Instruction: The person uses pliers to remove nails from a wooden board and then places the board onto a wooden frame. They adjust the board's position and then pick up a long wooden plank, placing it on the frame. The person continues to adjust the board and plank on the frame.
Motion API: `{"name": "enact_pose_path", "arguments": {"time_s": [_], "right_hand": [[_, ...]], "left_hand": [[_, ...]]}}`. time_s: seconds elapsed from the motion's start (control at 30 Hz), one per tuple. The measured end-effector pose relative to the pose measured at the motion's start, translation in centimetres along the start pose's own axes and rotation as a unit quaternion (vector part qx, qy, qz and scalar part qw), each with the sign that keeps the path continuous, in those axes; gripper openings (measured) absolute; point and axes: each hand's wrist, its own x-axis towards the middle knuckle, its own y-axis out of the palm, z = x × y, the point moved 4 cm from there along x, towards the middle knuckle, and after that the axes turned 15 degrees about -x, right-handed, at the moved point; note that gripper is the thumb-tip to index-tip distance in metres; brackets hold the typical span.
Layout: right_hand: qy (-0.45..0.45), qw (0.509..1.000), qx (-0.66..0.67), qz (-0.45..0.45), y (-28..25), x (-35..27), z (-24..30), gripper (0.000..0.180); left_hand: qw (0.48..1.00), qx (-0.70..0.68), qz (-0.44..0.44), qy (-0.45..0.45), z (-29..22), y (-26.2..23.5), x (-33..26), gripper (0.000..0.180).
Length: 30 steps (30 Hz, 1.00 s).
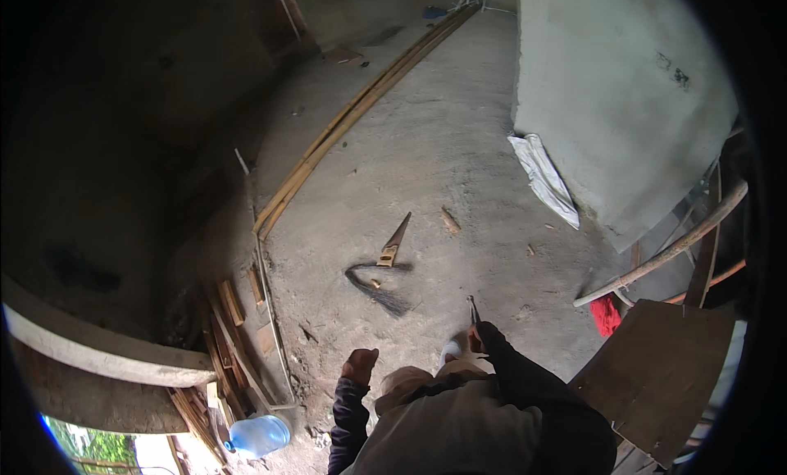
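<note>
Dark long sleeves on both arms; pale grey-beige top over the torso.

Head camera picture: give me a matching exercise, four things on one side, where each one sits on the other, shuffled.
Things:
1. handsaw
2. water bottle
3. white sack
4. red cloth

Places:
A. at the foot of the grey wall
B. mid-floor, next to a dark broom
C. lower left, by the wood scraps
D. under the slanted pole on the right

Pairs: 1-B, 2-C, 3-A, 4-D
</note>
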Motion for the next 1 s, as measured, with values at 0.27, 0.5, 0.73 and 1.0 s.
{"name": "enact_pose_path", "arguments": {"time_s": [0.27, 0.5, 0.73, 1.0], "right_hand": [[-0.205, 0.943, 0.26, -0.039, -6.2, -6.4, 8.5, 0.021], [-0.226, 0.833, 0.407, -0.299, -10.7, -14.7, 12.9, 0.024], [-0.361, 0.623, 0.451, -0.527, -5.5, -26.5, 15.1, 0.04], [-0.385, 0.448, 0.517, -0.62, -2.7, -32.8, 13.3, 0.065]], "left_hand": [[0.977, -0.001, 0.146, -0.155, -4.5, 6.1, 15.3, 0.046], [0.862, 0.052, 0.438, -0.25, -11.4, 16.6, 38.0, 0.032], [0.774, 0.239, 0.567, 0.152, -30.0, 38.5, 49.8, 0.032], [0.662, 0.178, 0.702, 0.193, -39.3, 57.5, 31.4, 0.061]]}}
